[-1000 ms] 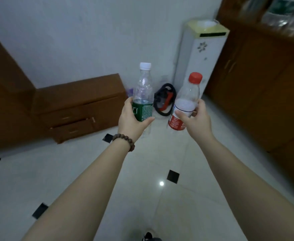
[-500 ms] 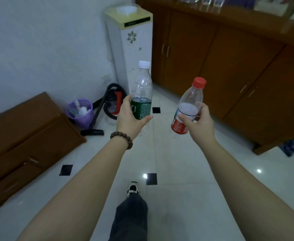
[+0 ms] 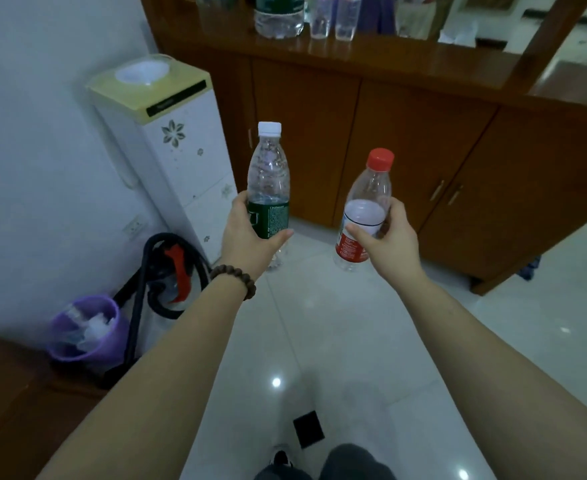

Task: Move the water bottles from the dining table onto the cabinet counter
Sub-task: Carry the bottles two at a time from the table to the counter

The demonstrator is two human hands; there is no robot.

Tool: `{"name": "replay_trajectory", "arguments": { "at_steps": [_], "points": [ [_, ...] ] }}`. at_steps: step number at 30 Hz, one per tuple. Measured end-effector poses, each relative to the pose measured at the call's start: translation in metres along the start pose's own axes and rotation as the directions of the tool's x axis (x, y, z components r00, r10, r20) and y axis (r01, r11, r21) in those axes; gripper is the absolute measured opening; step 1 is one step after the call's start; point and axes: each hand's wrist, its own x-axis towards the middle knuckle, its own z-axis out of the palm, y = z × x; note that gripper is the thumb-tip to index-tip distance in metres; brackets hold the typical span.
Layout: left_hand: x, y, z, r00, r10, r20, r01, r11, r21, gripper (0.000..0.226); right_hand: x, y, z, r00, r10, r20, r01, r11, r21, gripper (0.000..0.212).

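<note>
A pale tiled floor (image 3: 337,341) runs up to a brown wooden cabinet (image 3: 406,140), whose top serves as the table (image 3: 389,53) and bears three clear bottles (image 3: 278,15) at the far edge. The left hand (image 3: 250,237) grips a green-labelled bottle (image 3: 268,181) upright; the right hand (image 3: 385,244) grips a red-capped bottle (image 3: 365,206), tilted slightly right. A water dispenser (image 3: 167,147) stands far left.

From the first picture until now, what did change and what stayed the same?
The view turned from the wall and low drawers toward the cabinet counter, now nearer, with bottles standing on it. Unchanged: the left hand holds the green-label bottle and the right hand holds the red-cap bottle.
</note>
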Motion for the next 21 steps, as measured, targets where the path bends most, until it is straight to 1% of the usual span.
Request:
{"name": "replay_trajectory", "arguments": {
  "at_steps": [6,12,16,21],
  "points": [
    [0.082,-0.005,0.034,0.998,0.03,0.055,-0.029,0.999,-0.019,0.084,0.073,0.005,0.0,0.996,0.022,-0.086,-0.024,0.999,-0.031,0.068],
    [0.173,-0.006,0.085,0.994,0.072,0.077,-0.071,0.997,-0.027,0.088,0.167,0.02,-0.004,0.991,-0.004,-0.133,-0.002,0.999,-0.042,0.067],
    [0.249,0.009,0.124,0.993,0.096,0.063,-0.094,0.995,-0.035,0.088,0.248,0.027,-0.015,0.99,-0.033,-0.134,0.028,0.999,-0.043,0.068],
    [0.346,0.044,0.167,0.99,0.141,0.009,-0.141,0.989,-0.041,0.086,0.355,0.019,-0.043,0.989,-0.061,-0.137,0.054,0.997,-0.05,0.07]
  ]
}}
